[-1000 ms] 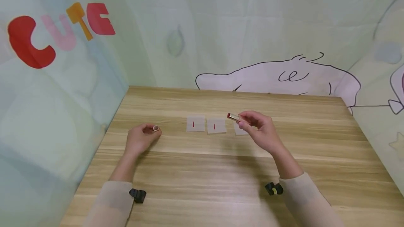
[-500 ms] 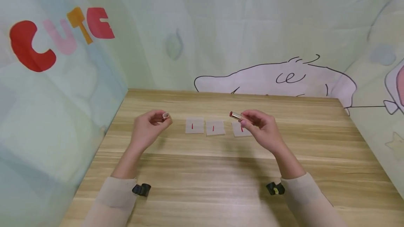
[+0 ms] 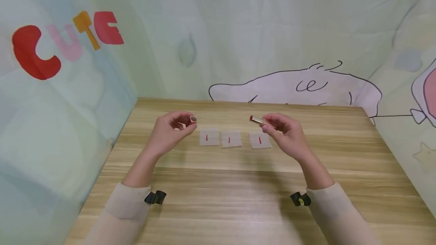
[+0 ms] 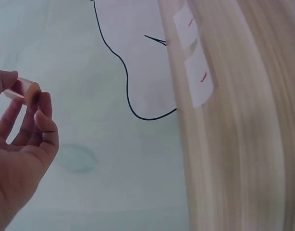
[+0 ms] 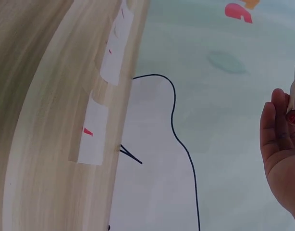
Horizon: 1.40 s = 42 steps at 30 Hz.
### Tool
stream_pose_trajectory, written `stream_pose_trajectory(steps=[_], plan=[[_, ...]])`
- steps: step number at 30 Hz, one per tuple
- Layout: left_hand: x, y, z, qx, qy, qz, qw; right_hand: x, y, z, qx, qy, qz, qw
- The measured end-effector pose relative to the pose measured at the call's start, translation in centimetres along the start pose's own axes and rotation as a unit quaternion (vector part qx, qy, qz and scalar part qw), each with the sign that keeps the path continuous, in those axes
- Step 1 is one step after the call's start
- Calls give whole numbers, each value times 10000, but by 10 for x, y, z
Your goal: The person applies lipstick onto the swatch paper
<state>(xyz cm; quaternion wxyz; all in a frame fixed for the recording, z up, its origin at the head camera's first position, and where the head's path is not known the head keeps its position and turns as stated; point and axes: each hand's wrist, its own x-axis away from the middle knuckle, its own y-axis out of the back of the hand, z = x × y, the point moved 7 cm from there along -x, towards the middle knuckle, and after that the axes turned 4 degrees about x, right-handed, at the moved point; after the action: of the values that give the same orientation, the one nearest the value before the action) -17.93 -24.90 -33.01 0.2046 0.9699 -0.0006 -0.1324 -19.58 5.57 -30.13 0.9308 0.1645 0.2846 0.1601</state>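
My left hand (image 3: 169,131) pinches a small lipstick cap (image 3: 193,119) between thumb and fingers, its hollow end facing the camera. In the left wrist view the cap (image 4: 31,92) looks angular and pale gold. To the right, my right hand (image 3: 288,135) holds a gold lipstick tube (image 3: 257,120) by its base, red end pointing left toward the cap. A wide gap separates the two pieces, both raised above the table. Below them lie three pale paper squares, left (image 3: 209,141), middle (image 3: 235,143) and right (image 3: 265,143), each bearing one short red stroke.
The wood-grain table (image 3: 218,199) spans the space under both arms. A printed cloth (image 3: 160,48) hangs along its back and left sides. Black straps with small devices sit at both sleeve cuffs, left (image 3: 155,197) and right (image 3: 300,199).
My left hand has risen from low over the table at the left and moved right with the cap, nearer the lipstick. The right hand has shifted slightly, uncovering the right paper square.
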Motion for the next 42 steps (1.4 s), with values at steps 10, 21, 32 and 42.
stream_pose_trajectory(steps=[10,21,32,42], plan=[[-8,-11,-13,75,-154,670,9976,-4,4,11,277,127,68,9995],[-15,-29,-29,504,-59,1078,9929,-8,2,26,748,226,300,9965],[-17,-63,-42,622,-477,1535,9850,-8,-11,35,957,418,539,9931],[-16,-79,-48,653,-786,1851,9774,-7,-26,41,1036,678,841,9887]])
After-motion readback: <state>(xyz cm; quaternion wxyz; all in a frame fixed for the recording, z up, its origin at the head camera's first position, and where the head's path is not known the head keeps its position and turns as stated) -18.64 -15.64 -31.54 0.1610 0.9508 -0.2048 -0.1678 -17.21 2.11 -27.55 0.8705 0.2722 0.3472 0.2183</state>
